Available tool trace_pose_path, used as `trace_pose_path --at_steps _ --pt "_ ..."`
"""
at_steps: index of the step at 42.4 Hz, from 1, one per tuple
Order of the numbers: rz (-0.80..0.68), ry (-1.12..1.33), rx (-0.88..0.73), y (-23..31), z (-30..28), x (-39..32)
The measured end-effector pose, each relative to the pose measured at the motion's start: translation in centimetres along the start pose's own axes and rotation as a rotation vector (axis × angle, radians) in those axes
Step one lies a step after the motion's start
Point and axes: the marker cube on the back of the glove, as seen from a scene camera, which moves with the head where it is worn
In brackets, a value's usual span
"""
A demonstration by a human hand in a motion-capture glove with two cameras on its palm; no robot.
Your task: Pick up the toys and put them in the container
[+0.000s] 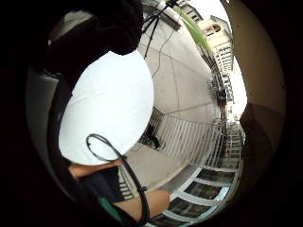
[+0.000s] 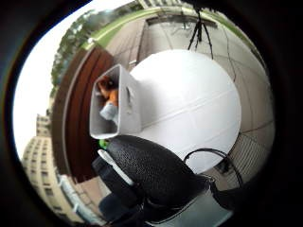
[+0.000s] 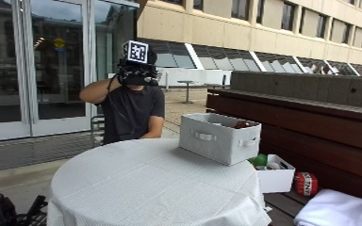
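Fingers: can't tell how they sit. Outside view shows the gloved right hand point(image 3: 136, 75) raised up at head height, well above the tabletop point(image 3: 150, 188), and nothing visible in it. The thumb-side palm view has black glove bulk point(image 2: 156, 175) filling the near edge, no toy against it.

Toys point(image 2: 110, 97): orange and pale ones already lying inside the grey container point(image 3: 220, 136), seen down its open top in the thumb-side view. Container sits on the tabletop toward the wooden-bench side, handles on the faces. No loose toy shows on the white cloth in any view.

Beyond that: a small white box point(image 3: 275, 178) w/ a green thing in it sits lower, by the bench point(image 3: 306, 127), just past the table edge; a red item point(image 3: 305, 183) beside it.

Judgement: task looks at or near its end, hand pulled away, w/ no carry in progress. If more toys remain, they'd likely be those off-table ones by the bench. Next move would call for bringing the hand down and across past the container, reaching low. Risk: knocking the container on the way.
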Motion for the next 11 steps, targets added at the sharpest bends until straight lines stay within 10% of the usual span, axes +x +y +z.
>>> trace_pose_path --at_steps 11 --pt "0.022 -0.012 -0.017 0.86 0.01 0.00"
